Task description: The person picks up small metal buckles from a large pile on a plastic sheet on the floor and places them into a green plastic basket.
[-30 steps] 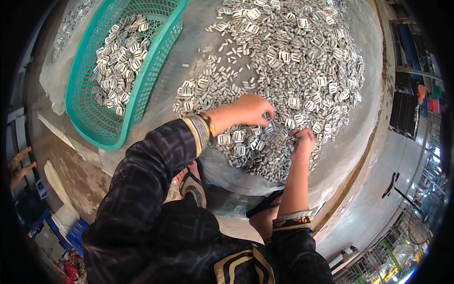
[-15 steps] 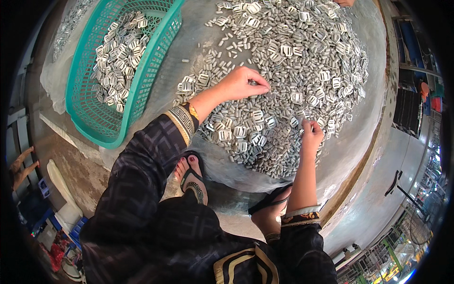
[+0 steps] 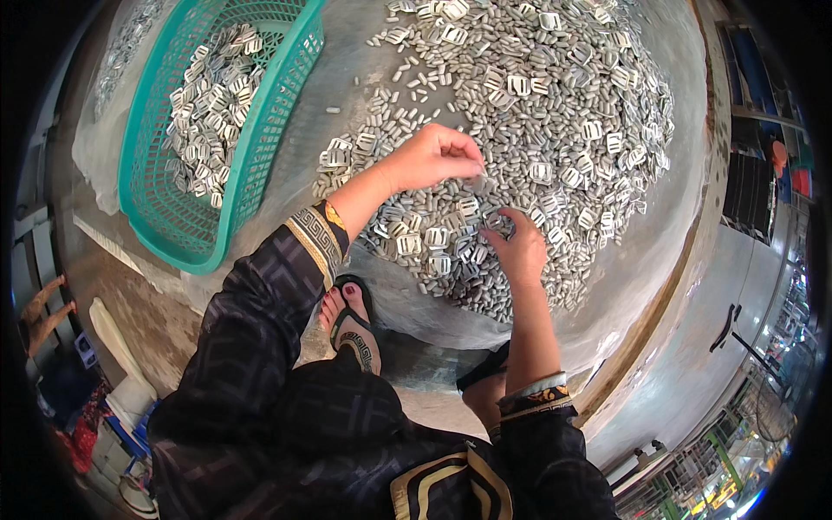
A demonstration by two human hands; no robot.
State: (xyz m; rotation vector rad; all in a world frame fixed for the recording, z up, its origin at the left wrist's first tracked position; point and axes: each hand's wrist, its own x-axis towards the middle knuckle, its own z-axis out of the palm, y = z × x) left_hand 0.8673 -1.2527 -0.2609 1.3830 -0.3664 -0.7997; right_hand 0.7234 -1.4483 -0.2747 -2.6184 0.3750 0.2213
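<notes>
The left hand [image 3: 431, 159] hovers over the heap of grey buckles [image 3: 537, 113], fingers pinched on a small piece whose long axis cannot be made out. The right hand [image 3: 518, 250] rests on the heap's near edge, fingers curled; what they grip is hidden. More buckles lie jumbled in the green basket [image 3: 251, 173].
</notes>
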